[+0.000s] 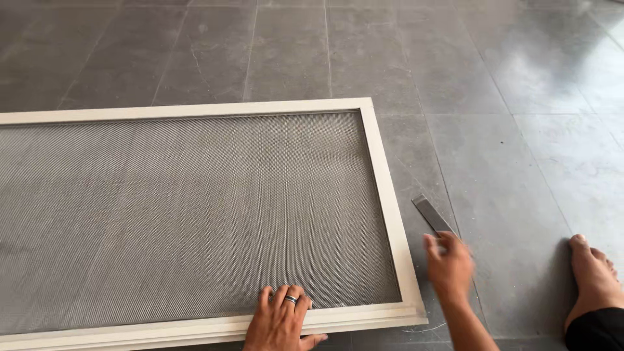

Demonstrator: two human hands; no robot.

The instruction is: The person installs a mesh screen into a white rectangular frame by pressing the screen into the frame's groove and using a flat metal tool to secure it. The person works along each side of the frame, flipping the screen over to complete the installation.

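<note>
While the left hand [281, 320] lies flat, fingers spread, on the mesh at the near edge of the window screen [195, 214], close to its near right corner, the right hand [448, 263] pinches a flat metal blade [431, 214] just beside the frame's right edge, on the tiled floor [520, 130]. A bare foot [593, 276] rests right.

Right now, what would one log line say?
left hand: flat on screen frame | right hand: gripping flat metal blade | floor: grey tiles

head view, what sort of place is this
Probably a floor work spot in a home or small workshop: large grey stone floor tiles, a pale-framed mesh window screen lying flat on them, and a bare foot beside it.
</note>
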